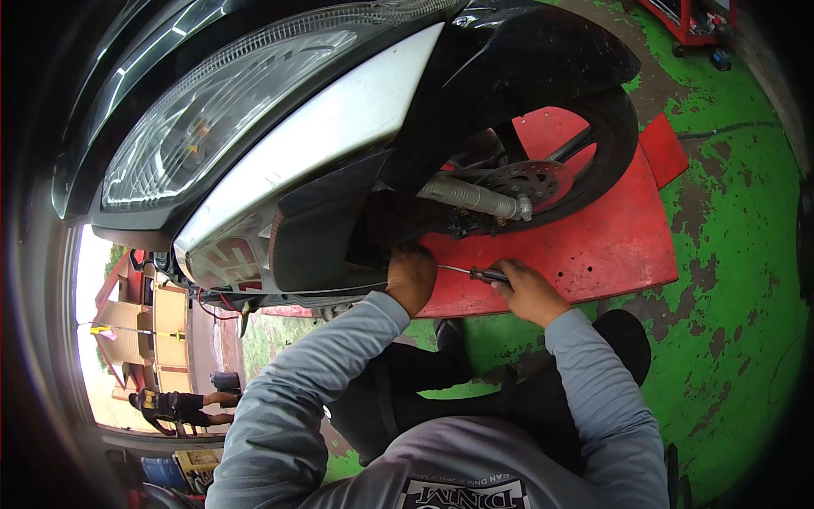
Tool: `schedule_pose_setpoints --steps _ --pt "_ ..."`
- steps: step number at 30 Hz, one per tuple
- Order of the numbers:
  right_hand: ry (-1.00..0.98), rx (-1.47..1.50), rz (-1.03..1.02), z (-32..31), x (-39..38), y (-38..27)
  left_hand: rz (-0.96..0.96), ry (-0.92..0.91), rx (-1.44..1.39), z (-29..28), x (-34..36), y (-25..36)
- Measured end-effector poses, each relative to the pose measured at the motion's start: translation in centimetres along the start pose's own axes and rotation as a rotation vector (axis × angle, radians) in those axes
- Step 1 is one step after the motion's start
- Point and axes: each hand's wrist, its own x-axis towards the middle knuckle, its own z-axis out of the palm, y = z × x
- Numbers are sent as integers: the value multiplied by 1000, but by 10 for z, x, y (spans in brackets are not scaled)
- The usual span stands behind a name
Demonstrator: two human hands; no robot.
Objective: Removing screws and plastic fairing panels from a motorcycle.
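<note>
A black and white scooter front (pixel 309 119) fills the upper middle, with a front wheel (pixel 606 170), brake disc (pixel 551 187) and silver fork tube (pixel 462 193). My left hand (pixel 411 280) is curled at the lower edge of the dark lower side panel (pixel 318 233); what its fingertips grip is hidden. My right hand (pixel 530 293) is closed on a screwdriver (pixel 485 274), whose thin shaft points left to my left hand.
A red stand platform (pixel 619 259) lies under the wheel on the worn green floor (pixel 712 356). A red tool cart (pixel 691 17) stands top right, a cable (pixel 738 127) near it. Through an opening at left, another person (pixel 170 407) is outside.
</note>
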Motion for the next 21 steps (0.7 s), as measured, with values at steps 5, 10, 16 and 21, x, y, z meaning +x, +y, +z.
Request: schedule_pose_setpoints --steps 5,10,16,21 --pt "84 -53 23 -8 0 -6 -13 19 -95 10 6 -6" --pt "126 11 -36 -33 -6 -4 -52 -38 -169 -4 8 1" --pt "192 -22 172 -99 -24 7 67 138 -398 8 -26 38" --pt "108 149 146 -92 -24 -4 -281 -53 -1655 35 -56 43"
